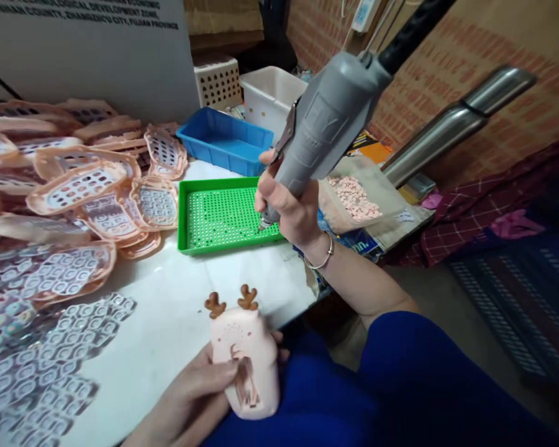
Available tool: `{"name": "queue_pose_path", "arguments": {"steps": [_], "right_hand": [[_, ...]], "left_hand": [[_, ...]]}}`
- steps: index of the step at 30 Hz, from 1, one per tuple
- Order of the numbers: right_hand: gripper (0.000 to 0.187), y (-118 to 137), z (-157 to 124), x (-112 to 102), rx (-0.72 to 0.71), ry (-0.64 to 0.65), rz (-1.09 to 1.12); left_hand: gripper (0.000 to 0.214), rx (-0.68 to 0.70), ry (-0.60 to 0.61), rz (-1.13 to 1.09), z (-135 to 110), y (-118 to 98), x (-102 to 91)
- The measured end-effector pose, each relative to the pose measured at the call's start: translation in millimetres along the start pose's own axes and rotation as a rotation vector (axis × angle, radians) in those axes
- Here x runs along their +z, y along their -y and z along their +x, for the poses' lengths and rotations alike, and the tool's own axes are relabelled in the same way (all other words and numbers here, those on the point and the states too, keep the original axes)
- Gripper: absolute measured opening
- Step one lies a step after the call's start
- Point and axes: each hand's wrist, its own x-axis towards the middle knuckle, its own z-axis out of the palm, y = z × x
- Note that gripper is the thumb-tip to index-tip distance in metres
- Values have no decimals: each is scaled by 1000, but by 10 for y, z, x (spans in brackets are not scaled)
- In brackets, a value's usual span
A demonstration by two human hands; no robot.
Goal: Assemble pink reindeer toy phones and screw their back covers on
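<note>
Grey and rounded was the power screwdriver point(323, 121), which the right hand point(295, 208) gripped; the left hand point(198, 385) clasped a smooth pink casing point(264, 372) with brown antlers point(248, 298).

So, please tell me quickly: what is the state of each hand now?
Left hand: closed, holding the toy.
Right hand: closed, holding the screwdriver.

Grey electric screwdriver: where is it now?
In the head view, the grey electric screwdriver is upper right of centre, in the right hand, its tip overlapping the green tray.
</note>
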Motion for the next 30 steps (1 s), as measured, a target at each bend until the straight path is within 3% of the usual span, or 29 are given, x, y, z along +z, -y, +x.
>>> {"name": "queue_pose_path", "arguments": {"steps": [2,4,7,10,14,17,25,30], "right_hand": [[20,-27,-5,-14,8,7,14],[25,-38,-13,-25,39,-12,-24],[35,-65,-24,-37,113,-40,-98],[37,-113,-19,-31,137,2,-84],[38,-172,-6,-5,182,7,-96],[39,-188,-26,-1,203,-8,-92],[38,-165,-21,30,119,8,-130],[35,108,6,120,-22,-6,11]], "left_hand": [[44,-50,52,33,28,-24,53],[40,-4,15,30,64,-82,100],[40,221,-139,-61,115,-166,98],[54,374,-270,-120,167,-195,0],[64,381,-324,-132,237,-186,-101],[65,406,-359,-164,271,-195,-67],[60,485,-343,-237,299,-227,31],[52,529,-288,-240,320,-232,32]]}}
